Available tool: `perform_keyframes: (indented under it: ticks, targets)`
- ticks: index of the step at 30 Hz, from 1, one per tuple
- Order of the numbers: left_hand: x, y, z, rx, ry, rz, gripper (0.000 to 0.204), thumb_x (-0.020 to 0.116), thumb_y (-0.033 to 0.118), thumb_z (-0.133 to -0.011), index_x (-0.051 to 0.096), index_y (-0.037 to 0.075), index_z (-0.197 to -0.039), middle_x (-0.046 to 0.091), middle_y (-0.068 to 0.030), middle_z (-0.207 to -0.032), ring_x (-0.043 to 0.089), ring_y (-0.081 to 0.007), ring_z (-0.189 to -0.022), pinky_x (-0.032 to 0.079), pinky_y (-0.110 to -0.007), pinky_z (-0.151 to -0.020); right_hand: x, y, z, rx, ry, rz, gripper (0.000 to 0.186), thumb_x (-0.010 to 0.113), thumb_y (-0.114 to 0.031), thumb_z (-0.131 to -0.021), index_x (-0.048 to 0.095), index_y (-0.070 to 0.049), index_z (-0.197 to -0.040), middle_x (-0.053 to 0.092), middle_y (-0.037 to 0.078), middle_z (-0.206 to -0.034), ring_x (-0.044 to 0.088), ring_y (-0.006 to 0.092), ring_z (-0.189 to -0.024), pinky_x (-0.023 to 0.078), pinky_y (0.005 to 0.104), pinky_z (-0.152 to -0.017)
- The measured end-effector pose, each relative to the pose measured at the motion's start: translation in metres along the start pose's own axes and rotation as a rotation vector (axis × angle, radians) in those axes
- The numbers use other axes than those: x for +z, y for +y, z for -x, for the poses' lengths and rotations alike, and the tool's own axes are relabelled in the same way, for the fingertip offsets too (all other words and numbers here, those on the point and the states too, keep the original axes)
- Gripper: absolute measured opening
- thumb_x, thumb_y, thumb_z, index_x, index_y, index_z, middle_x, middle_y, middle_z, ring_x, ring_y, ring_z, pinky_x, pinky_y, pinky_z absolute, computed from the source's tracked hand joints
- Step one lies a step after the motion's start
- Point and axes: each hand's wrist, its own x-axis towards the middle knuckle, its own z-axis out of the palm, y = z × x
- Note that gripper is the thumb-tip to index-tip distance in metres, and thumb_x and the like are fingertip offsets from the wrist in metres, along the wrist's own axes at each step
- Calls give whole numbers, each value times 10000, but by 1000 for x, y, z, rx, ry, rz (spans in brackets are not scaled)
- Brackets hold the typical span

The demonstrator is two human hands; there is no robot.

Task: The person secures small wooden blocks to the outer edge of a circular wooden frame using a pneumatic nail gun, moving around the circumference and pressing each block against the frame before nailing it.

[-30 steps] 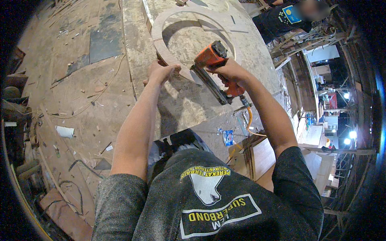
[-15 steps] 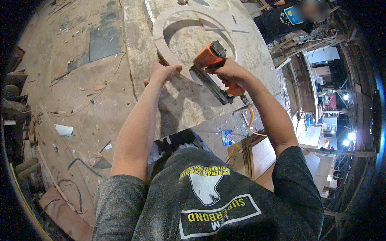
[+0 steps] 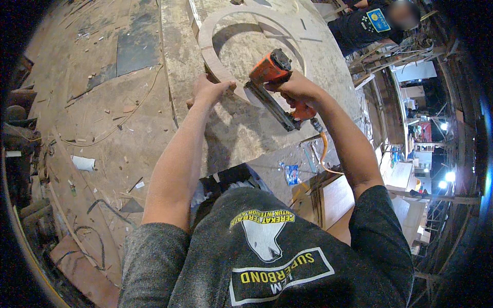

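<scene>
One nailer [image 3: 269, 69] in R grip [image 3: 300, 90], yellow lettering [image 3: 250, 276] on dk shirt [image 3: 197, 269]

Worktable [image 3: 331, 72]: mottled tan top with a straight near edge; a pale wooden ring [image 3: 207, 45] lies over it, contact beneath partly hidden. Floor [image 3: 148, 137]: brown, stained; bears scattered scraps, a dark rectangular sheet [image 3: 137, 51], a thin pale cord, a white cylindrical piece [image 3: 83, 163], a blue packet [image 3: 292, 175].
</scene>
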Motion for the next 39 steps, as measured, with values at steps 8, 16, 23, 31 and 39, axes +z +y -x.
perform_keyframes:
  ticks: [8,16,23,31,39]
  targets:
    - [5,-3,-2,-12,-35,8,880,953,530,-606,710,-2,-1264,739,-195,-1294,685,-333,-1255,528,-441,-1070,-1,3,3,11,6,29,267,876,-277,-889,688,-98,-952,500,-35,-605,448,102,-469,351,323,-439]
    - [5,-5,-3,-35,99,-90,859,953,540,-626,716,34,-1279,747,-164,-1300,686,-324,-1263,490,-497,-1091,2,-6,2,-10,7,93,257,855,-267,-913,688,-83,-979,512,-38,-629,459,94,-485,355,307,-443]
    - [-13,4,5,-108,-21,-42,984,962,561,-640,634,4,-1383,729,-160,-1327,678,-324,-1261,461,-495,-1098,-29,20,20,-82,109,110,336,869,-333,-917,725,-61,-1051,597,-27,-697,493,86,-527,411,295,-490]
    - [-20,43,45,-178,-46,152,745,961,314,-793,591,-15,-1350,728,-140,-1180,689,-219,-1065,535,-356,-939,-193,200,18,230,439,-45,489,799,-420,-953,665,-47,-1238,652,32,-883,638,168,-790,521,346,-689]
    - [-25,63,46,-241,-27,28,635,945,192,-813,614,-13,-1315,723,-67,-1056,680,-164,-934,540,-313,-845,-232,355,-106,314,752,392,796,669,-223,-976,291,21,-1632,627,396,-1365,623,550,-1259,488,571,-1064]
